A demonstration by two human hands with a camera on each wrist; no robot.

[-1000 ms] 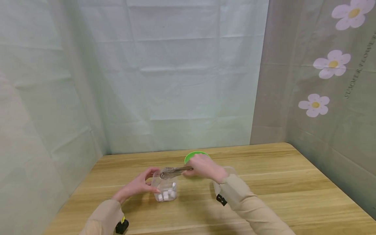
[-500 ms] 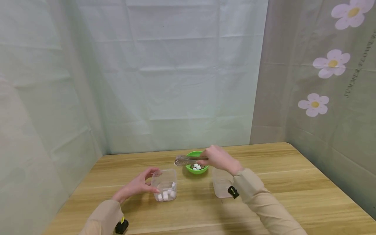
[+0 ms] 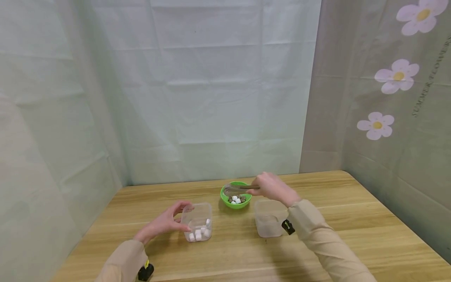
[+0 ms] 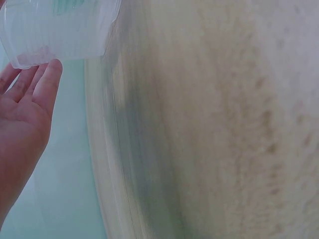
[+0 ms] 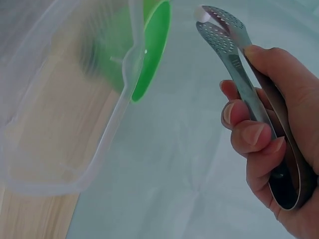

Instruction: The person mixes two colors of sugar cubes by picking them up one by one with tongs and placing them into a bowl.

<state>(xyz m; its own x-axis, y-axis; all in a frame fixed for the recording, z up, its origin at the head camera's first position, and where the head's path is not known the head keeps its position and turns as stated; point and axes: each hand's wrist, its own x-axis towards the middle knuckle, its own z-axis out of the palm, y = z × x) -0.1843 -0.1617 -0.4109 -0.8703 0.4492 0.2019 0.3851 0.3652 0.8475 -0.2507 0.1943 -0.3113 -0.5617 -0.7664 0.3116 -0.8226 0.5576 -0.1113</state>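
My left hand (image 3: 169,221) holds the near-left side of a clear plastic container (image 3: 199,210), thumb at the front and fingers behind. Several small white marshmallow-like pieces (image 3: 199,235) lie in its near end. With my right hand (image 3: 273,188) I grip perforated metal tongs (image 3: 235,190), their tips over the green bowl (image 3: 243,205). The right wrist view shows a small white piece (image 5: 202,15) between the tong tips. Inside the bowl are white pieces (image 3: 237,201) and brown chunks (image 3: 243,199). In the left wrist view, fingertips (image 4: 52,69) touch the container's underside edge.
A second clear plastic container (image 3: 262,230) stands on the right, below my right forearm. The wooden table (image 3: 229,254) reaches back to a pale curtain (image 3: 211,117). Black wrist cameras (image 3: 145,272) are strapped at both sleeves.
My right hand has moved right and back with the tongs, from above the left container to over the green bowl. My left hand and its container have stayed in place.
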